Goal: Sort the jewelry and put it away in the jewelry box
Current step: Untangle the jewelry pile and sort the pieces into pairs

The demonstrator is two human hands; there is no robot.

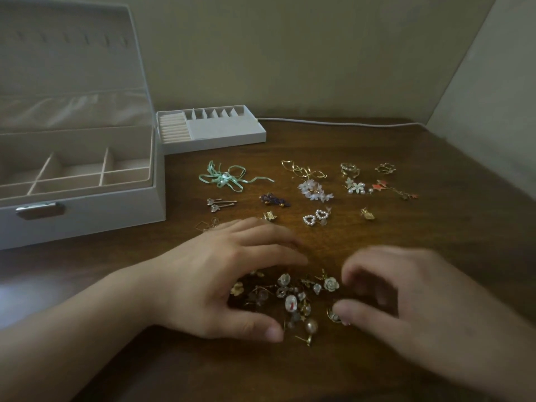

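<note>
A tangled pile of unsorted jewelry point(293, 297) lies on the dark wooden table near me. My left hand point(220, 274) arches over the pile's left side, fingers spread and relaxed, holding nothing. My right hand point(406, 297) is blurred at the pile's right, fingers loosely curled; its thumb lies by a small gold earring point(333, 316). Beyond the pile, sorted pieces lie in groups: a green ribbon piece point(226, 178), pearl heart earrings point(316, 217), white flower earrings point(314, 191), gold rings point(349, 169). The white jewelry box point(81, 210) stands open at the left.
A removed white tray point(229, 134) with ring rolls and small compartments sits beside the box at the back. A white cable point(333, 121) runs along the wall. Walls close the table at the back and right. Bare wood shows on the table's right part.
</note>
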